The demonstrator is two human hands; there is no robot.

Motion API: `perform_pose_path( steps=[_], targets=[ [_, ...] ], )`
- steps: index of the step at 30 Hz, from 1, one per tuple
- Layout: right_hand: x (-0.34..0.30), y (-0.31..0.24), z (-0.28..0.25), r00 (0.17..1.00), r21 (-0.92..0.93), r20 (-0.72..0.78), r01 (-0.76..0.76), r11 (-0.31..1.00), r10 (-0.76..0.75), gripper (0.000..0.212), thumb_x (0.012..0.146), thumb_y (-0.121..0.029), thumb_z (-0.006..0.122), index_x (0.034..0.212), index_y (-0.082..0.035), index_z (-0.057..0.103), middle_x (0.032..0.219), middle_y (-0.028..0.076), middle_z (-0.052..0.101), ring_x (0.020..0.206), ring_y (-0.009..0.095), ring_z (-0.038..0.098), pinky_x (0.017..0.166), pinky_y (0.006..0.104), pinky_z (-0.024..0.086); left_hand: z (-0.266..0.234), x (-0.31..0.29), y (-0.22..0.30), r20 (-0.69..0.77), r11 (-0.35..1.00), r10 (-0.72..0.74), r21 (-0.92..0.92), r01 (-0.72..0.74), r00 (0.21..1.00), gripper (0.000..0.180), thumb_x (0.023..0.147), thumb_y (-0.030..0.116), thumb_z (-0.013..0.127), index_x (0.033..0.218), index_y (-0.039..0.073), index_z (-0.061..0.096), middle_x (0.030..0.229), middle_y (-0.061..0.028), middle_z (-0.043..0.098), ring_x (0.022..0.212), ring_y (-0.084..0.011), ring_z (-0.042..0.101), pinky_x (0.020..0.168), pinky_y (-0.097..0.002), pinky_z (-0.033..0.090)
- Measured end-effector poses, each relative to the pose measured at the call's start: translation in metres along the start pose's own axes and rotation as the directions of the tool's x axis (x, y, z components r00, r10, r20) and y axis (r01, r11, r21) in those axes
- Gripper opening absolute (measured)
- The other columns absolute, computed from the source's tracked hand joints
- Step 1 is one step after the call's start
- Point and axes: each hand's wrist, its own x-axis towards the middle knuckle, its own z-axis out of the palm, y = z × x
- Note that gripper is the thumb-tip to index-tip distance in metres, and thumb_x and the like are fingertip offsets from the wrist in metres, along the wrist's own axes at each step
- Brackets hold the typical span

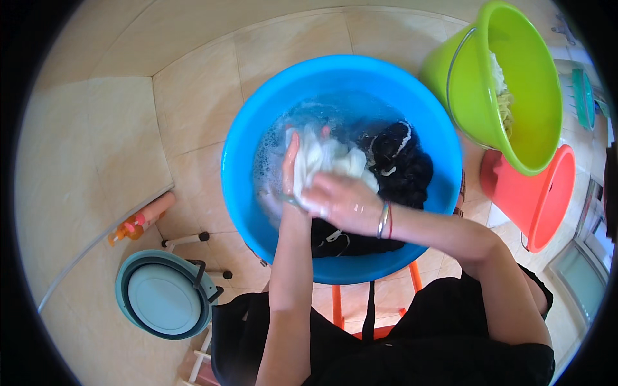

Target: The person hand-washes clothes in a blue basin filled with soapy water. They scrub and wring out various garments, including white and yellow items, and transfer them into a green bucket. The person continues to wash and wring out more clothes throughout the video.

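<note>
A wet white cloth (333, 159) is bunched between my two hands over a big blue basin (241, 199). My left hand (291, 168) is wrapped along the cloth's left side, its fingertips pointing away from me. Across the near side of the cloth lies my right hand (344, 202), closed on it and slightly blurred; its fingertips are hard to see. Bangles circle the right wrist. Soapy water (273, 151) fills the basin. Dark wet clothes (405, 170) with white trim lie in it, to the right and beneath my hands.
A lime-green bucket (463, 77) with pale cloth inside stands at the back right, beside a coral-red bucket (515, 193). At left are a grey-green collapsible basin (164, 299) and pump bottles (141, 219) by the wall. Orange stand legs (338, 305) show below the blue basin.
</note>
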Motion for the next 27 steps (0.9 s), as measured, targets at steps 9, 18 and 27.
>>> perform_pose_path(
  steps=[9, 18, 27],
  targets=[
    [0.015, -0.047, 0.002, 0.922, -0.041, -0.371, 0.105, 0.994, -0.113, 0.025, 0.069, -0.027, 0.079, 0.068, -0.013, 0.058, 0.083, 0.001, 0.05, 0.074, 0.015, 0.056, 0.05, 0.0255, 0.048, 0.004, -0.012, -0.011, 0.089, 0.997, 0.049, 0.051, -0.054, 0.995, 0.042, 0.089, 0.06, 0.053, 0.098, 0.02, 0.061, 0.075, -0.0002, 0.058, 0.07, -0.0138, 0.057, 0.06, -0.0289, 0.049],
    [0.042, -0.006, 0.01, 0.914, 0.087, -0.399, -0.037, 0.996, 0.069, 0.016, 0.079, -0.016, 0.066, 0.068, -0.008, 0.057, 0.074, 0.009, 0.058, 0.066, 0.027, 0.063, 0.056, 0.0368, 0.051, -0.016, -0.033, -0.031, -0.303, 0.904, 0.421, 0.222, -0.366, 0.855, 0.032, 0.098, 0.04, 0.048, 0.085, 0.012, 0.056, 0.07, -0.0003, 0.057, 0.063, -0.0129, 0.055, 0.054, -0.0285, 0.045],
    [0.037, 0.125, -0.008, 0.713, 0.041, -0.223, -0.674, 0.737, 0.664, 0.032, 0.088, -0.039, 0.06, 0.104, -0.011, 0.065, 0.101, 0.015, 0.062, 0.095, 0.036, 0.063, 0.08, 0.0446, 0.052, -0.007, -0.011, -0.012, -0.248, 0.942, 0.328, 0.15, -0.299, 0.911, 0.043, 0.097, 0.04, 0.054, 0.124, 0.007, 0.056, 0.122, -0.0091, 0.06, 0.114, -0.0251, 0.056, 0.1, -0.0401, 0.042]
  ],
)
